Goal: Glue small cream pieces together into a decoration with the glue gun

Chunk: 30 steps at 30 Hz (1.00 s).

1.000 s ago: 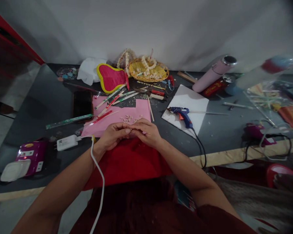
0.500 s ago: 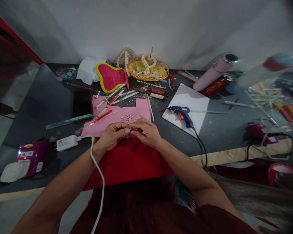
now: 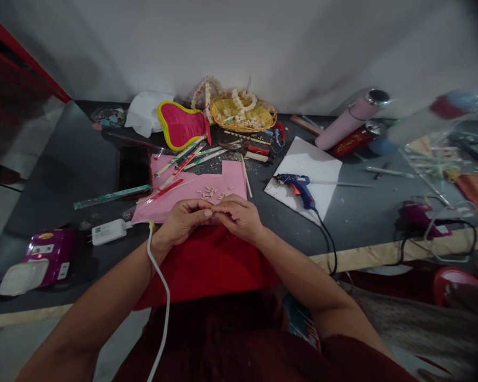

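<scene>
I am seeing a scatter of small pale pieces lying loose on a pink sheet, just beyond the fingertips of both hands. My left hand and right hand are meeting at the near edge of that sheet, fingers curled inward and thumbs brought close to the forefingers; from this view I cannot tell whether they are gripping anything between the tips. Below them a red cloth is spreading toward the body. A thin pale stick is lying along the sheet's right side, and slim patterned strips are crossing its far left part. Left of the sheet, a dark phone is resting on the gray tabletop, a green strip lying across its near end. Nearer, a white charger is trailing a white cable over the left forearm. To the right, a blue glue gun is lying on a white board. Farther back, a yellow-edged red panel is standing beside a wicker basket, while a pink flask is leaning beside a red can.
</scene>
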Each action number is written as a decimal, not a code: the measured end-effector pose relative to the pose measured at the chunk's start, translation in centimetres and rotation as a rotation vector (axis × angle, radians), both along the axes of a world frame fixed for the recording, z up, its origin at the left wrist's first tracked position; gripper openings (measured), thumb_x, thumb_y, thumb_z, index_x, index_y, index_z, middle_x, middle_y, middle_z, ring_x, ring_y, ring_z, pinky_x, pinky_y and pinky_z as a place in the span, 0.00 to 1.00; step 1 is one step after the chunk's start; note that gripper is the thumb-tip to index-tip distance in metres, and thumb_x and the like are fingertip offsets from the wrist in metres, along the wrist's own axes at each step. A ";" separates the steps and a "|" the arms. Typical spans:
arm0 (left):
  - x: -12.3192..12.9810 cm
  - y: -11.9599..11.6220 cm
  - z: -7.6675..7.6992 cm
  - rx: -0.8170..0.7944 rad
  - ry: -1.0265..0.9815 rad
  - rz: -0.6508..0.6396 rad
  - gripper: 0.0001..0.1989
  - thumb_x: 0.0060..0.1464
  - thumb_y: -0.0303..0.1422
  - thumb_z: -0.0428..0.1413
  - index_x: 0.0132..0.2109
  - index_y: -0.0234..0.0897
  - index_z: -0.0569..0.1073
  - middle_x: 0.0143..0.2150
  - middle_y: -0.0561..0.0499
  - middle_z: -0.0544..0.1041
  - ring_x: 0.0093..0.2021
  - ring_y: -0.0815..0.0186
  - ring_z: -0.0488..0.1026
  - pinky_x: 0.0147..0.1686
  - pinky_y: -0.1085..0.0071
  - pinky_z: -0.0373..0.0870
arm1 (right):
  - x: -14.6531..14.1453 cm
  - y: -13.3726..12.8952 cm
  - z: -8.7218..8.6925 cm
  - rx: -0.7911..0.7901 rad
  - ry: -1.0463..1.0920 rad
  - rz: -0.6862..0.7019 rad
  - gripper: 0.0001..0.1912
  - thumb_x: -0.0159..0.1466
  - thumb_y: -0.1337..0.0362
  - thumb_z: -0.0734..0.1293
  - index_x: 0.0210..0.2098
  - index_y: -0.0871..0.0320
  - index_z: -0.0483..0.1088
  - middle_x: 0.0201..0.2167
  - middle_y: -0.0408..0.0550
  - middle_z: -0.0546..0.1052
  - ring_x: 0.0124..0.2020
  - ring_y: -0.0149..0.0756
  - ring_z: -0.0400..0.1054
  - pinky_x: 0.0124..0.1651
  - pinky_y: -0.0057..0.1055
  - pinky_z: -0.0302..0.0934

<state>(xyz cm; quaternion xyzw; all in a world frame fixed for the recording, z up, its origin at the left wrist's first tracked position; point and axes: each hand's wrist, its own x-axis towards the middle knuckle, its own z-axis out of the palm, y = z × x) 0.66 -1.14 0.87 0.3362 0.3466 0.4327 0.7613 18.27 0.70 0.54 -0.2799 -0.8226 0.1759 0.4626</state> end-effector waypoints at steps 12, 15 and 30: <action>-0.1 0.2 -0.3 0.047 0.074 0.048 0.09 0.44 0.30 0.64 0.36 0.31 0.79 0.27 0.51 0.75 0.26 0.74 0.68 0.28 0.77 0.65 | -0.2 0.0 -0.1 -0.072 0.022 -0.028 0.10 0.63 0.68 0.63 0.41 0.54 0.74 0.33 0.46 0.76 0.36 0.30 0.70 0.39 0.29 0.69; -0.1 0.2 -0.2 0.037 0.073 0.065 0.10 0.45 0.31 0.64 0.36 0.31 0.79 0.25 0.52 0.74 0.24 0.74 0.67 0.26 0.77 0.64 | -0.2 -0.1 -0.1 -0.059 0.012 -0.034 0.11 0.63 0.69 0.63 0.42 0.54 0.73 0.33 0.47 0.76 0.37 0.30 0.70 0.40 0.29 0.69; -0.3 0.3 0.1 -0.009 0.038 0.092 0.09 0.45 0.32 0.64 0.34 0.30 0.77 0.24 0.51 0.73 0.23 0.74 0.68 0.24 0.79 0.65 | 0.4 0.2 0.0 -0.087 0.030 -0.050 0.17 0.62 0.71 0.63 0.50 0.54 0.70 0.38 0.49 0.75 0.40 0.31 0.70 0.44 0.30 0.69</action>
